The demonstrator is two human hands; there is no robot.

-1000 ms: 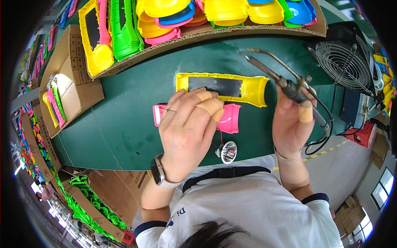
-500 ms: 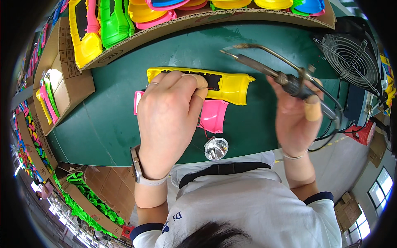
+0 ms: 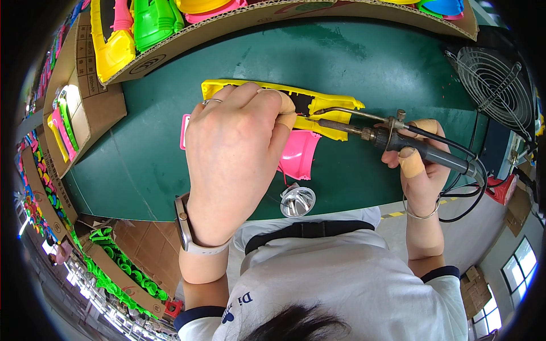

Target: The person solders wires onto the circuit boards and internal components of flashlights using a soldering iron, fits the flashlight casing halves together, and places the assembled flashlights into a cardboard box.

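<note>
My right hand (image 3: 421,170), with taped thumb and finger, grips a soldering iron (image 3: 424,146) with a curved metal feed tube beside its tip. The tip is at the yellow plastic housing (image 3: 333,129), close to the fingertips of my left hand (image 3: 239,142). Those fingers are pinched together over the housing's dark inner part; what they hold is hidden. A pink plastic housing (image 3: 300,153) lies partly beneath my left hand. Below it, near the table edge, rests a round silver reflector lamp (image 3: 297,202) with a thin wire running up from it.
A long cardboard box (image 3: 296,16) of colourful plastic housings spans the table's far side. Another cardboard box (image 3: 94,108) stands at the left. A fan with a wire guard (image 3: 492,85) is at the far right. The iron's black cable (image 3: 483,190) loops on the right.
The soldering iron has come down and left, from above the table to the yellow housing. My left hand stays pinched over the housing.
</note>
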